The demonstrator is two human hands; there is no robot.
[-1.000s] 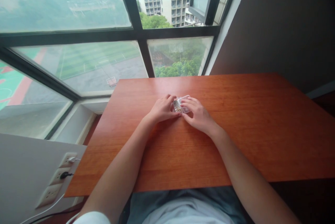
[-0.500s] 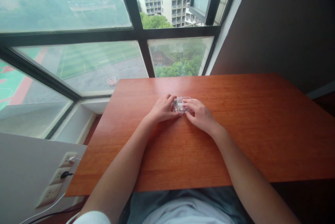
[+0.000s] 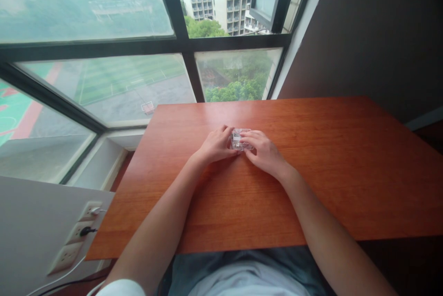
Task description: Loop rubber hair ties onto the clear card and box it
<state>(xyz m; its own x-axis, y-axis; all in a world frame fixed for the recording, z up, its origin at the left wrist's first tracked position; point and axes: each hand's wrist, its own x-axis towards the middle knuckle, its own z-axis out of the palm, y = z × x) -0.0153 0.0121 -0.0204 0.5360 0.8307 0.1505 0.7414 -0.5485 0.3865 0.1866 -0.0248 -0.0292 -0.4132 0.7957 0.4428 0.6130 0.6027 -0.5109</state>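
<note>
A small clear plastic box (image 3: 237, 138) with little pieces inside lies on the brown wooden table (image 3: 249, 208). My left hand (image 3: 218, 144) grips its left side, fingers at the far edge and thumb at the near edge. From the right, my right hand (image 3: 261, 148) holds the same box, its fingers over the top and its thumb at the near side. The fingers cover part of the box, and what exactly is inside is too small to tell.
Large windows with a dark frame (image 3: 187, 45) stand behind the table. At the lower left, a wall carries several sockets (image 3: 79, 231) with plugs and cables (image 3: 65, 275). A grey wall (image 3: 374, 33) rises at the right.
The fingers of my right hand have slid slightly left over the box. The box looks a little more closed up between my hands; my left hand has hardly moved.
</note>
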